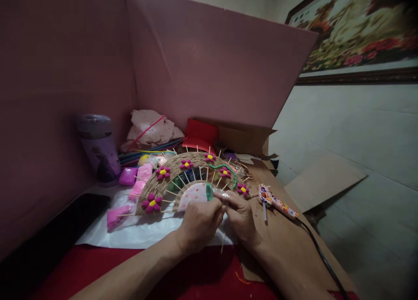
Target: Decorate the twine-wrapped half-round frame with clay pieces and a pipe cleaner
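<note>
My left hand (pixel 200 225) is closed in a loose fist in front of the fan-shaped craft piece (pixel 178 163), its fingertips meeting my right hand (pixel 241 217). The right fingers are closed around what looks like a small clear plastic packet (pixel 220 194), with something green (pixel 209 191) at its left end. What the left fingers pinch is hidden. Thin sticks and twine rows form the half-round craft piece, dotted with magenta clay flowers (pixel 152 203) with yellow centres. A white dotted half-circle (pixel 193 195) fills its middle. A green strand (pixel 233 173) curves over its right side.
To the right, a flower-patterned glue gun (pixel 277 202) with a black cord lies on brown cardboard (pixel 277 247). Pink clay packets (pixel 128 176) and a purple tumbler (pixel 100 150) are at the left. Red sheets (pixel 201 132) stand behind. A dark flat object (pixel 65 226) lies front left.
</note>
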The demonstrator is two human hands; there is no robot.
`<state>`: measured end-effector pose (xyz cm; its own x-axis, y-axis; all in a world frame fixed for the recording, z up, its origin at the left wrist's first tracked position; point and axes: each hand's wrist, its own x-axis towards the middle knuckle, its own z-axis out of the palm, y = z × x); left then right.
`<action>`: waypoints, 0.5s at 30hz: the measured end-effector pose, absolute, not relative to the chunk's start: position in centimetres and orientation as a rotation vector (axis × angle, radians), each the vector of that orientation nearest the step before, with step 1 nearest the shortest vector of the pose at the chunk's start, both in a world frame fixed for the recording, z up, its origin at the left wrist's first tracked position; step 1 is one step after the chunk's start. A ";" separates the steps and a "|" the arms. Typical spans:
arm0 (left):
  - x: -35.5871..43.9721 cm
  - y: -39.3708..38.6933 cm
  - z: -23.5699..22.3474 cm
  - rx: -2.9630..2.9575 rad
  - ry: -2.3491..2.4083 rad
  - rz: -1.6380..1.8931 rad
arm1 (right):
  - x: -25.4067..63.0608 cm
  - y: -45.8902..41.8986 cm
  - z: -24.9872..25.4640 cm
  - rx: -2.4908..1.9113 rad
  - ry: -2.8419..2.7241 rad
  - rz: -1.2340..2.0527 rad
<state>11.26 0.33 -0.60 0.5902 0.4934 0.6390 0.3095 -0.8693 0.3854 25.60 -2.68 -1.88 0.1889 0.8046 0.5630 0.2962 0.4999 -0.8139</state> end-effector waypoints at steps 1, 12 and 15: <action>11.1 0.4 -0.3 2.487 0.697 1.208 | 25.7 -2.6 -1.8 -1.039 -1.303 0.554; 11.3 2.6 1.0 1.378 0.687 1.037 | 25.6 -2.5 -1.3 -0.980 -1.066 0.912; 11.3 2.3 1.1 1.295 0.691 1.034 | 25.8 -2.6 -1.3 -1.010 -1.178 0.844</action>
<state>11.28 2.34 1.09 0.4136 0.9007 0.1328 -0.2219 -0.0417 0.9742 25.76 -2.57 -1.32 0.1966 0.9240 0.3280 -0.0132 0.3370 -0.9414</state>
